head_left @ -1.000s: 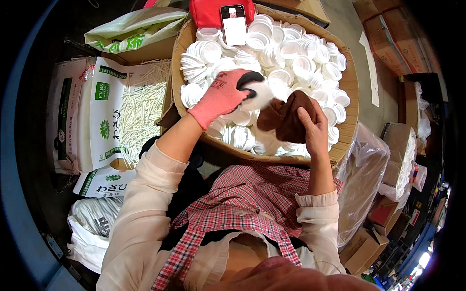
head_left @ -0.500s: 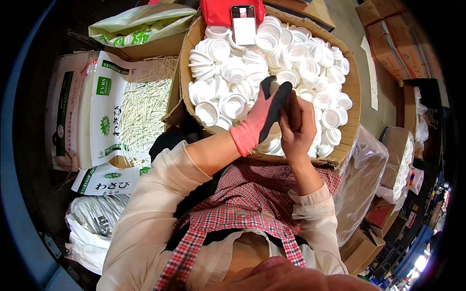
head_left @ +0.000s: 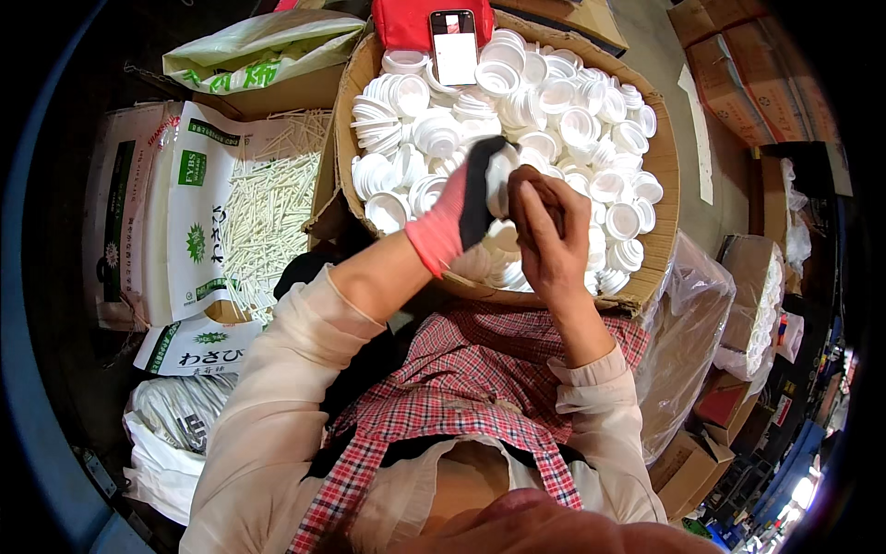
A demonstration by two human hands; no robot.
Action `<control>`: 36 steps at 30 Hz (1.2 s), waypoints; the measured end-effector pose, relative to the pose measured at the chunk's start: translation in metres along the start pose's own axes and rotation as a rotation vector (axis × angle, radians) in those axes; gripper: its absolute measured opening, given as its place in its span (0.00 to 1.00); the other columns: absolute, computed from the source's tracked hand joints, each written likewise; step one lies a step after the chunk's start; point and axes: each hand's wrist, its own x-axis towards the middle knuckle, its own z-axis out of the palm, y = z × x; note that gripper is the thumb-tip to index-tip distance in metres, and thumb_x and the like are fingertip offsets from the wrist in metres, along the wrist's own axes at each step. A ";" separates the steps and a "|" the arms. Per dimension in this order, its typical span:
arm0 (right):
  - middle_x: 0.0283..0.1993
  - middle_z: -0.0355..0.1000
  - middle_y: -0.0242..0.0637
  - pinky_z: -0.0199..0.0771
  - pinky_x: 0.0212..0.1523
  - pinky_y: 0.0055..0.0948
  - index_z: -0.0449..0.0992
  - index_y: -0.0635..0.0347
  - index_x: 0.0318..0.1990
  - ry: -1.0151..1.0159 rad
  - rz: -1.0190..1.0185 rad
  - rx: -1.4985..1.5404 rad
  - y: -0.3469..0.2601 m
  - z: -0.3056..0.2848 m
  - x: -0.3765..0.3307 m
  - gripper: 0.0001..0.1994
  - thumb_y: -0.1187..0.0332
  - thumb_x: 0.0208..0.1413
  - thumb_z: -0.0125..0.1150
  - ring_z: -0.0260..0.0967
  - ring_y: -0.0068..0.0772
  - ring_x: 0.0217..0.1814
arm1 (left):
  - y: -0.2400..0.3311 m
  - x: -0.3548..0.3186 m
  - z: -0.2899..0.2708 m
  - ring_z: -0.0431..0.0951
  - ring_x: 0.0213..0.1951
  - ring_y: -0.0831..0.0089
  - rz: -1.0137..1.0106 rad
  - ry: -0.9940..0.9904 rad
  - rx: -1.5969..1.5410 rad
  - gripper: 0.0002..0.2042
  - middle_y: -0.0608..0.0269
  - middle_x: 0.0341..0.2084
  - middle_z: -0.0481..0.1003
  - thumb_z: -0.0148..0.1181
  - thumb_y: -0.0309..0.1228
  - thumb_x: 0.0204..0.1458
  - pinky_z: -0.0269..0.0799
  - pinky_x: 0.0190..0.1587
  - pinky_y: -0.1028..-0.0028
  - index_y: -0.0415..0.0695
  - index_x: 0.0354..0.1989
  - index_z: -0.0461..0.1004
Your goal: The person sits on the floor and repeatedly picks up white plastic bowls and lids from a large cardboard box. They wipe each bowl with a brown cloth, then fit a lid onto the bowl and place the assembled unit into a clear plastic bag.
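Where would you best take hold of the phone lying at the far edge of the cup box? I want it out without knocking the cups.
Probably by its two long side edges, coming straight down from above. The phone lies flat, screen up, half on the red pouch and half over the white cups, so its thin sides seem free, while cups crowd its near end. Both the left hand and right hand are busy.
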 end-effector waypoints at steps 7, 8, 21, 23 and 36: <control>0.47 0.66 0.46 0.69 0.45 0.32 0.72 0.65 0.53 0.028 0.166 -0.119 0.003 0.000 0.001 0.24 0.84 0.45 0.62 0.65 0.44 0.46 | 0.011 -0.013 0.041 0.75 0.41 0.61 0.157 0.014 0.486 0.13 0.51 0.38 0.74 0.43 0.28 0.59 0.71 0.45 0.70 0.34 0.47 0.68; 0.50 0.62 0.47 0.67 0.54 0.32 0.67 0.67 0.58 -0.044 0.221 -0.110 0.005 -0.003 -0.001 0.26 0.87 0.48 0.56 0.65 0.44 0.53 | 0.007 -0.015 0.043 0.75 0.41 0.55 0.178 0.048 0.360 0.15 0.47 0.37 0.74 0.43 0.28 0.58 0.70 0.45 0.69 0.34 0.50 0.67; 0.43 0.74 0.37 0.72 0.43 0.25 0.72 0.71 0.47 -0.422 1.479 1.151 0.049 -0.028 -0.025 0.16 0.76 0.49 0.54 0.71 0.25 0.42 | 0.012 0.009 0.032 0.67 0.48 0.43 0.669 -0.201 0.622 0.31 0.40 0.47 0.66 0.56 0.36 0.39 0.64 0.53 0.57 0.32 0.53 0.63; 0.40 0.74 0.35 0.70 0.44 0.25 0.73 0.73 0.46 -0.593 1.394 1.151 0.038 -0.028 -0.023 0.19 0.76 0.44 0.51 0.70 0.26 0.40 | 0.000 0.012 0.024 0.67 0.50 0.42 0.479 -0.171 0.610 0.27 0.39 0.47 0.66 0.51 0.35 0.49 0.64 0.54 0.59 0.33 0.57 0.61; 0.41 0.74 0.32 0.68 0.49 0.25 0.75 0.68 0.46 -0.686 1.226 1.105 0.057 -0.054 -0.022 0.18 0.77 0.44 0.61 0.70 0.24 0.44 | 0.014 -0.006 -0.030 0.73 0.40 0.63 -0.196 -0.239 2.046 0.10 0.58 0.36 0.71 0.56 0.27 0.46 0.69 0.37 0.65 0.46 0.38 0.70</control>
